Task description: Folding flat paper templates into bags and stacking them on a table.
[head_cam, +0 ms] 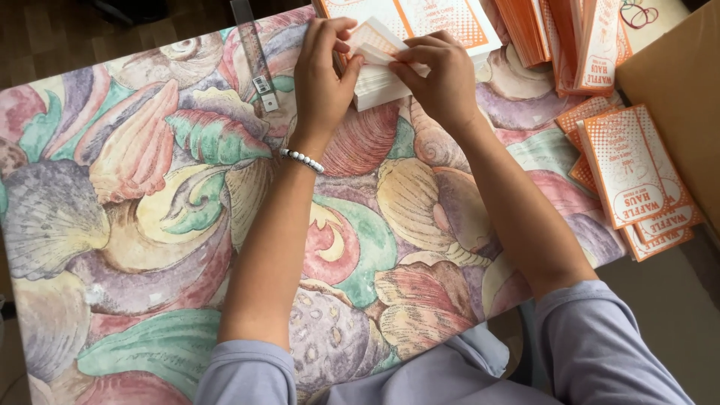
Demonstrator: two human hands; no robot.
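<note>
White card stack (pixel 375 88) pinched between left hand (pixel 321 79), right hand (pixel 442 79) fingers.

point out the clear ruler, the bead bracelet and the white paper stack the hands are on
clear ruler (pixel 255 56): head view, middle of its length.
bead bracelet (pixel 302 159): head view, beads across the left wrist.
white paper stack (pixel 379 88): head view, its bare front edge between the two hands.

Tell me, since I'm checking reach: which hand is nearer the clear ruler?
Left. The left hand sits just beside the clear ruler, on the white paper stack; the right hand is farther, on the stack's other side.
</note>
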